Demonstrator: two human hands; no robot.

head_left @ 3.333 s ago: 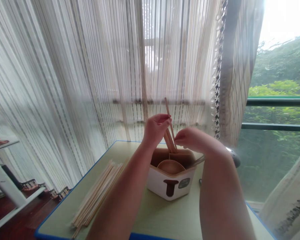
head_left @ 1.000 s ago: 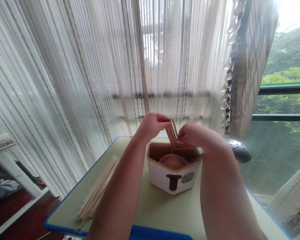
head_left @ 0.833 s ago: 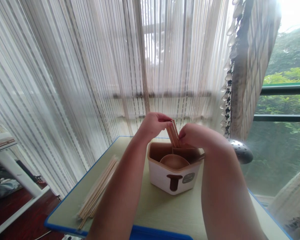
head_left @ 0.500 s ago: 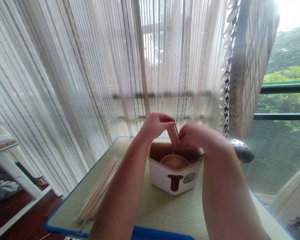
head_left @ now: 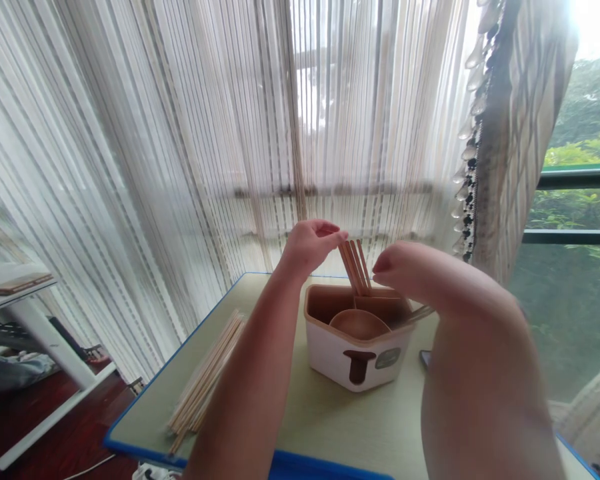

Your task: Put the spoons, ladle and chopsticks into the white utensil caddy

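Brown wooden sticks, seemingly chopsticks, (head_left: 356, 267) are standing at a slant in the back of a white caddy (head_left: 330, 357), their lower ends disappearing behind an inner partition and their tops fanning slightly apart. The left hand (head_left: 307, 248) is reaching in from the left, thumb and forefinger nearly meeting at the tops of the leftmost sticks (whether they are pinching or merely touching, I cannot tell). The right hand (head_left: 407, 267) is hanging just beside the rightmost stick, its fingers curling inward and showing nothing in their hold; their tips are mostly hidden, so I cannot say how far they are closing. Judging by this, the person is in the midst of ordering the upright sticks. A next move seems to be calling for a light touch at the tops, keeping the row from splaying, with the right fingers staying clear of the brown bowl (head_left: 361, 325) in front. Paler sticks (head_left: 207, 380) are lying bundled on the table (head_left: 315, 420) to the left, apart from the caddy.
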